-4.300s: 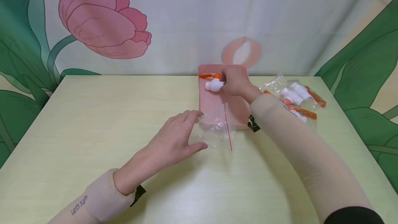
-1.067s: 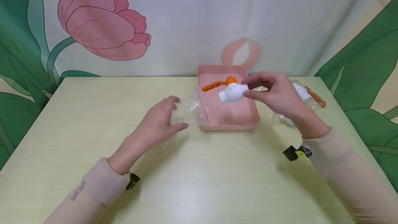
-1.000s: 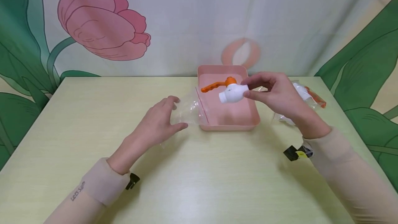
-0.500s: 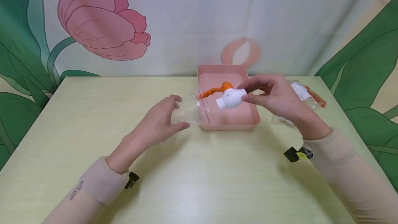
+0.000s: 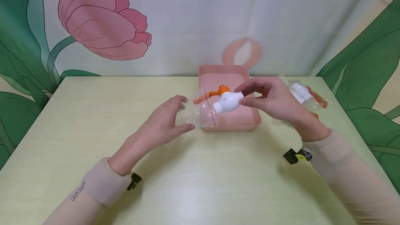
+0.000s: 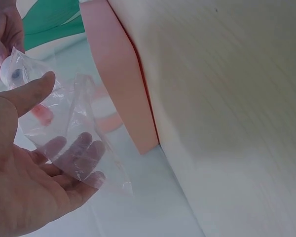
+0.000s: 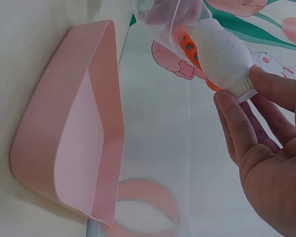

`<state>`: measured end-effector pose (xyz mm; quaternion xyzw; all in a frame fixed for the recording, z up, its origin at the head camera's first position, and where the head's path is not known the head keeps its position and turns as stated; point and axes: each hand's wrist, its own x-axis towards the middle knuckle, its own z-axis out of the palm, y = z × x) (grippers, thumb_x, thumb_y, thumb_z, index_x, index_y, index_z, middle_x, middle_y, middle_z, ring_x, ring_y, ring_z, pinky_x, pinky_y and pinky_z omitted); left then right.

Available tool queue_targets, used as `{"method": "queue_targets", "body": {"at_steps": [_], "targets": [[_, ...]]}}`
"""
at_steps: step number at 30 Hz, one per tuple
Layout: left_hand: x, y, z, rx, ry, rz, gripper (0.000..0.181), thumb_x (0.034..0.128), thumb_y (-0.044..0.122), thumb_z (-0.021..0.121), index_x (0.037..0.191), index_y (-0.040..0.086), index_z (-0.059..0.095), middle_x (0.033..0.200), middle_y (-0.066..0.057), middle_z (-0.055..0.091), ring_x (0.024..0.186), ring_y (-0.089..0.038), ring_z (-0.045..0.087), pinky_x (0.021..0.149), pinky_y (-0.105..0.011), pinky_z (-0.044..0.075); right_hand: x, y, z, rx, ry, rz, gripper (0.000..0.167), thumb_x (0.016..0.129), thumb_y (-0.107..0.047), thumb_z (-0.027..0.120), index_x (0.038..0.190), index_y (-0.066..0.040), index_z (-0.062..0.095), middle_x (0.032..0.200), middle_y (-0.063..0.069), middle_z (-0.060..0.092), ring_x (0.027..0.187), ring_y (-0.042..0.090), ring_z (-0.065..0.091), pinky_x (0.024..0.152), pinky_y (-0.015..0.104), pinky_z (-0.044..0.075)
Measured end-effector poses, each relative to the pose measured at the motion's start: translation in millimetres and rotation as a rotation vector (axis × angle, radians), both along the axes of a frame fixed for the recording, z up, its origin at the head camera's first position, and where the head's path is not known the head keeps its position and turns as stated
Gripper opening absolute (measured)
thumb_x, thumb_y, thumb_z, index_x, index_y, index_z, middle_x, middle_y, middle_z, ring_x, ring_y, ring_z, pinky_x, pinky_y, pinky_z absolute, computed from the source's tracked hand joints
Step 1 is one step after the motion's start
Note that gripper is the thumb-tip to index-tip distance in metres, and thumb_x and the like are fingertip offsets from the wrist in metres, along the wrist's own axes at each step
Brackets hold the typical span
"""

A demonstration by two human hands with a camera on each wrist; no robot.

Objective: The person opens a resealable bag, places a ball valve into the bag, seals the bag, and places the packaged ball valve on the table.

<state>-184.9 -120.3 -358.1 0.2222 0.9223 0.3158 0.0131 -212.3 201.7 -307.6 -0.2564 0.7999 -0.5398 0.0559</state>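
A white plastic ball valve with an orange lever handle is pinched at one end by my right hand, above the pink tray. My left hand holds a clear zip bag, its red-lined mouth facing the valve. The lever's tip lies inside the bag's mouth, while the white body is outside it. In the left wrist view, the thumb is at one side of the bag and the curled fingers show through the film. The right wrist view shows thumb and fingertips on the valve's ribbed end.
The pink tray stands at the table's back edge, below the valve. Several bagged white and orange valves lie to its right, partly hidden by my right hand. A printed curtain hangs behind the pale table.
My right hand took the valve up from the tray and brought it left and down. Its lever tip has entered the bag. My left hand has shifted slightly right with the bag.
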Motion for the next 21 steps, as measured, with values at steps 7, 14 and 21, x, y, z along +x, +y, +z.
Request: {"method": "queue_targets", "body": {"at_steps": [7,14,21], "targets": [[1.4,3.9,1.9,0.013,-0.002,-0.018,0.074,0.0869,0.026,0.085,0.144,0.002,0.045,0.130,-0.016,0.062,0.122,-0.032,0.060,0.100,-0.048,0.050,0.8,-4.6,-1.4,0.013,-0.010,0.015,0.025,0.092,-0.002,0.077,0.116,-0.003,0.073,0.110,0.011,0.071,0.098,0.028,0.067,0.078,0.032,0.059],[2.8,8.1,3.2,0.024,-0.003,-0.033,0.073,0.0856,0.027,0.087,0.142,0.004,0.046,0.132,-0.013,0.061,0.124,-0.030,0.059,0.100,-0.047,0.051,2.4,-10.6,-2.1,0.004,-0.041,0.024,0.026,0.091,0.001,0.077,0.116,0.001,0.072,0.111,0.013,0.070,0.098,0.028,0.068,0.081,0.031,0.059],[3.6,11.7,4.7,0.041,0.001,-0.049,0.071,0.0847,0.027,0.088,0.139,0.004,0.047,0.131,-0.011,0.059,0.122,-0.029,0.058,0.102,-0.046,0.049,4.8,-15.2,-2.2,-0.005,-0.061,0.039,0.027,0.090,0.001,0.078,0.116,0.001,0.072,0.112,0.014,0.070,0.100,0.028,0.068,0.086,0.034,0.059]]}}
